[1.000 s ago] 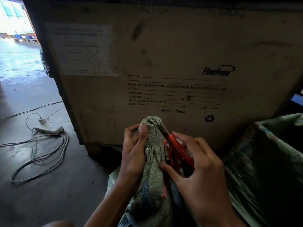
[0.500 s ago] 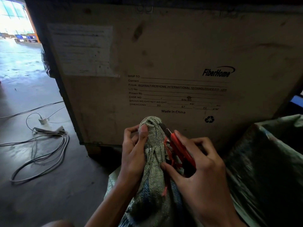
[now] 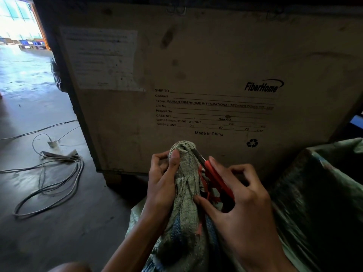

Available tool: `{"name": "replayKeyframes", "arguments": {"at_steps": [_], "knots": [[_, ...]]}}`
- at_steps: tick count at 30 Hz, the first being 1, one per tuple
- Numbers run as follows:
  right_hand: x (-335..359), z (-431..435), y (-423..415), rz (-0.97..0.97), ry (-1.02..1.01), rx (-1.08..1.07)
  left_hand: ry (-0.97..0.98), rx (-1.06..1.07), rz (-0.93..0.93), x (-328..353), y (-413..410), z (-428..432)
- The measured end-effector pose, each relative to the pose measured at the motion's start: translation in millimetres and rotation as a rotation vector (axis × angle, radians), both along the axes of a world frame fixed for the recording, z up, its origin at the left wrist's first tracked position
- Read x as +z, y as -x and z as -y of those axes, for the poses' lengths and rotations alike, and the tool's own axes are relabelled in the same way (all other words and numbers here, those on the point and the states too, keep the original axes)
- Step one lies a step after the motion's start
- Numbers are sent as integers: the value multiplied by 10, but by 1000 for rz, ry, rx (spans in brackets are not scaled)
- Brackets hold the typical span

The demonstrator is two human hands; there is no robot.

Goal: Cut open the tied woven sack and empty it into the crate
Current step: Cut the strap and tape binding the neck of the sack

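Note:
A grey-green woven sack (image 3: 187, 216) stands upright in front of me, its neck bunched and bound with red string (image 3: 203, 180). My left hand (image 3: 163, 179) grips the gathered neck from the left, thumb pressed near the top. My right hand (image 3: 235, 205) holds a red utility knife (image 3: 214, 176) against the right side of the neck, its dark blade tip touching the fabric near the top. A large plywood crate (image 3: 216, 65) with printed shipping text rises just behind the sack.
A second dark woven sack (image 3: 318, 193) sits at my right. On the concrete floor to the left lie a white power strip (image 3: 59, 153) and loops of cable (image 3: 49, 189). A bright doorway (image 3: 17, 20) opens at the far upper left.
The knife has shifted slightly against the sack's neck, with my right fingers spreading a little. My left hand keeps the same grip.

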State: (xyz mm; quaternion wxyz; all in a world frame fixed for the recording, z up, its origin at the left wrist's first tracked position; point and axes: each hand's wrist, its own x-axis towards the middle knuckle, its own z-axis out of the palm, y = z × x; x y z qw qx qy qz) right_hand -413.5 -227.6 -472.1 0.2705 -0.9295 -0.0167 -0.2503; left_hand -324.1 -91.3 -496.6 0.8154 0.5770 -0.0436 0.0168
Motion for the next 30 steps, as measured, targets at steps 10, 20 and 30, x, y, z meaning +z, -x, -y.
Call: {"name": "replayKeyframes", "arguments": {"at_steps": [10, 20, 30], "knots": [[17, -58, -5, -62, 73, 1, -92, 120, 102, -44, -6, 6], [47, -133, -7, -165, 60, 33, -147, 228, 137, -79, -5, -1], [22, -203, 20, -179, 89, 42, -88, 286, 90, -111, -71, -49]]}}
